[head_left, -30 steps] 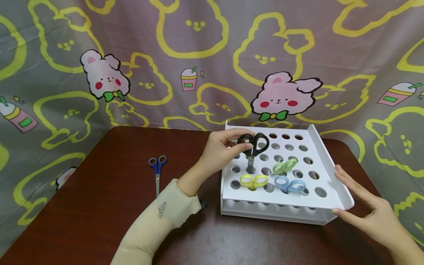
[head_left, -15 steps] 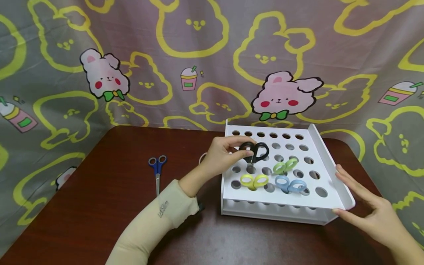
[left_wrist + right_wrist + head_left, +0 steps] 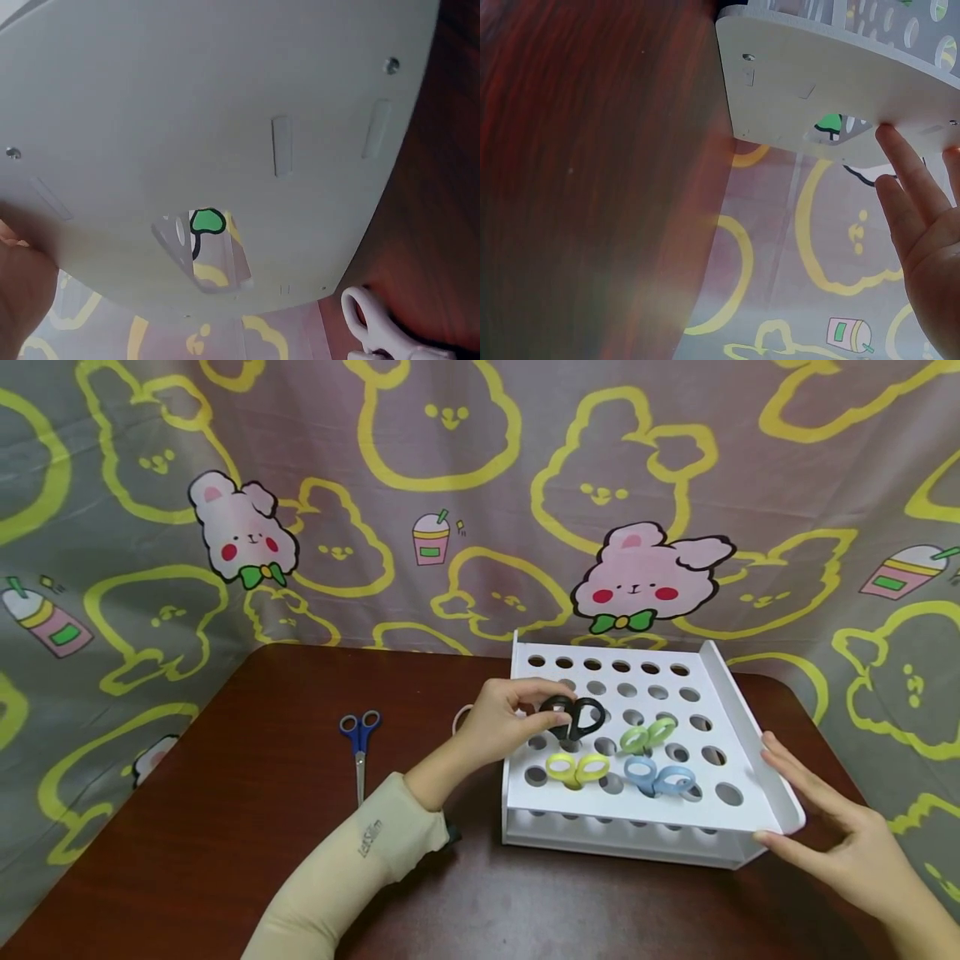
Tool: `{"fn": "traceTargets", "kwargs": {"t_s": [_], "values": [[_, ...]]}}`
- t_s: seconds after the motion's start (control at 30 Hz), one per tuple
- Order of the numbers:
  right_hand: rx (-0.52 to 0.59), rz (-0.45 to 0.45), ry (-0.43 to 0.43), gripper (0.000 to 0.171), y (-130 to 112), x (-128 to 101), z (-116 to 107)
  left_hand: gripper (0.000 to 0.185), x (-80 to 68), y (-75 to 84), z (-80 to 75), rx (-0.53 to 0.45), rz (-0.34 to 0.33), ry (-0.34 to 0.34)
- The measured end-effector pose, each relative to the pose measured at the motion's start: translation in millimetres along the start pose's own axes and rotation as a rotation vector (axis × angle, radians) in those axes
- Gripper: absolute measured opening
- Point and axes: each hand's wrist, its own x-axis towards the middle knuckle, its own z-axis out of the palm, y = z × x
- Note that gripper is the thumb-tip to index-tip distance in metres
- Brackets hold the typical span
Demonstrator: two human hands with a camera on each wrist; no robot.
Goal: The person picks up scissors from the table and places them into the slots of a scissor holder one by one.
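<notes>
My left hand [image 3: 495, 718] pinches the black-handled scissors [image 3: 598, 718] by one finger loop, blades down in a hole of the white rack [image 3: 637, 814]. Only the black handles show above the rack's top. Close to them, yellow scissors [image 3: 588, 770], light green scissors [image 3: 633, 741] and light blue scissors [image 3: 678, 781] stand in other holes, loops up. On the right, straight fingers of my right hand [image 3: 847, 843] touch the outer face of the rack's side panel [image 3: 780, 90], with the thumb at its front corner.
Dark blue scissors [image 3: 358, 745] lie on the brown table [image 3: 247, 777] left of my forearm. Pale-handled scissors [image 3: 397, 341] lie beside the rack's left panel [image 3: 187, 112], mostly hidden by my wrist in the head view. A patterned curtain [image 3: 337, 435] hangs behind the table.
My left hand has lowered the black scissors; their blades have sunk into the hole, leaving the handles just above the rack. My right hand stays at the side panel.
</notes>
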Motion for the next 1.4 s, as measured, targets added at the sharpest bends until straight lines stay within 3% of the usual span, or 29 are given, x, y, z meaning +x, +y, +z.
{"fn": "traceTargets", "kwargs": {"t_s": [0.23,0.67,1.07,1.33,1.4], "values": [[0.002,-0.064,0.015,0.099,5,0,1,0.023,-1.6,-0.4,-2.3,0.033,-0.001,-0.038],[-0.003,-0.054,0.002,0.101,7,-1,1,0.024,-1.2,-2.4,-3.6,0.091,0.015,-0.083],[0.004,-0.064,0.010,0.102,7,-1,1,0.021,0.7,-0.2,-9.4,0.014,-0.019,-0.130],[-0.021,0.074,-0.012,0.100,-1,0,0,0.020,-8.3,-3.0,-24.4,-0.069,-0.055,-0.100],[-0.017,0.073,-0.011,0.099,-2,0,0,0.019,-11.1,-3.9,-29.7,-0.076,-0.058,-0.085]]}}
